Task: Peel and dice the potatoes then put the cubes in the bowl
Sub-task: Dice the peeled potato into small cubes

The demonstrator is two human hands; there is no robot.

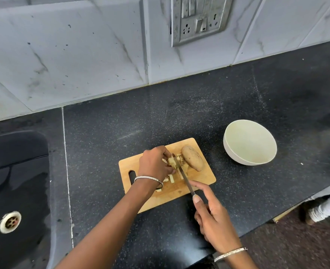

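Note:
A wooden cutting board (203, 177) lies on the black counter. My left hand (154, 164) holds a peeled, partly cut potato piece (172, 162) against the board. My right hand (210, 216) grips the handle of a knife (185, 177); its blade runs up to the piece my left hand holds. Pale potato sticks (172, 179) lie loose on the board around the blade. A whole unpeeled potato (192, 157) rests at the board's far right. A white bowl (249, 142) stands to the right of the board with nothing visible inside.
A black sink (14, 181) with a metal drain sits at the left. A tiled wall with a switch plate (199, 18) backs the counter. The counter's front edge runs along the lower right, with a person's white-clad leg (327, 206) beyond it.

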